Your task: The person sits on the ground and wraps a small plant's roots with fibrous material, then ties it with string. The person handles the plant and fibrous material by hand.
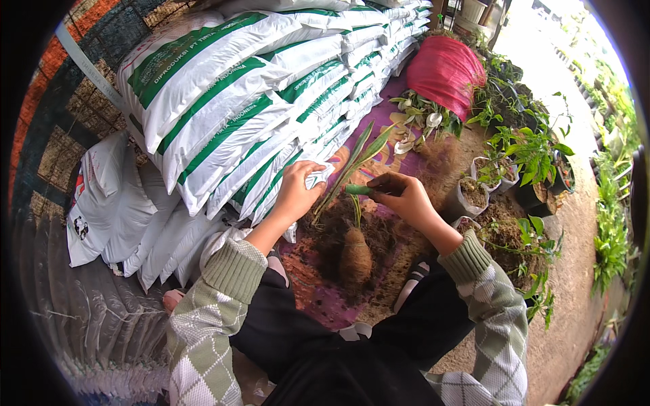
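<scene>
In my right hand (pixel 403 195) is a small green roll (pixel 358 189), pinched between thumb and fingers. My left hand (pixel 298 190) is raised opposite it, thumb and forefinger apart; nothing shows between them. Below and between my hands stands a root ball wrapped in brown fibre (pixel 355 259), with a strand tied around its upper part. Short yellow-edged green leaves (pixel 357 210) rise from its top. Longer variegated leaves (pixel 350 165), probably a snake plant, lie just beyond on a mat strewn with dark loose fibre (pixel 325 238).
White-and-green printed sacks (pixel 223 96) are stacked high at the left. Grey-white sacks (pixel 119 213) lean below them. At the right stand potted plants (pixel 533 162) and soil-filled grow bags (pixel 472 193). A red mesh sack (pixel 444 73) lies ahead, beside loose brown fibre (pixel 439 157).
</scene>
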The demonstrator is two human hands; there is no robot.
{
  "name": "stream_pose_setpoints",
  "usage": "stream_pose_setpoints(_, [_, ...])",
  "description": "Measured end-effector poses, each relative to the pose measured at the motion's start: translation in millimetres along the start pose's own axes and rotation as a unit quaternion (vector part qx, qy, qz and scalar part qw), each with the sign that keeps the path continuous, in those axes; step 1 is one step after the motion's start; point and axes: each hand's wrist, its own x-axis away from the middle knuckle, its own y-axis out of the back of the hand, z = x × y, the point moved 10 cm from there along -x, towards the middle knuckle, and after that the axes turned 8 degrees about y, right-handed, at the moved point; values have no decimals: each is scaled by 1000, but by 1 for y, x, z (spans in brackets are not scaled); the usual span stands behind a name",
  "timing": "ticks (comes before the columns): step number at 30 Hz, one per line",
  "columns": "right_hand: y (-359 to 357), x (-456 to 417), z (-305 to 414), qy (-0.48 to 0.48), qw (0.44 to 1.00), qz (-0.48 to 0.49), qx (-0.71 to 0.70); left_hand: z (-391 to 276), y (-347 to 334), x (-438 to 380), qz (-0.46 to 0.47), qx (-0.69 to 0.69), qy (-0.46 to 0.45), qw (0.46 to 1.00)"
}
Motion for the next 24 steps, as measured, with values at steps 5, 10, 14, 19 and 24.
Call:
stream_pose_setpoints(5, [-4, 1, 3, 14, 1000, 4, -9, -38, 2, 5, 40, 81, -73, 993])
stream_pose_setpoints(10, [-7, 0, 7, 14, 1000, 1, -8, -73, 9, 18, 34, 18, -188, 981])
stream_pose_setpoints(14, [-10, -1, 7, 15, 1000, 2, -5, -60, 10, 13, 22, 34, -152, 988])
stream_pose_setpoints(19, [-10, 0, 9, 14, 1000, 3, 5, -34, 19, 0, -17, 52, -42, 998])
stream_pose_setpoints(24, [-8, 1, 17, 56, 998, -24, 11, 6, 25, -13, -37, 5, 54, 998])
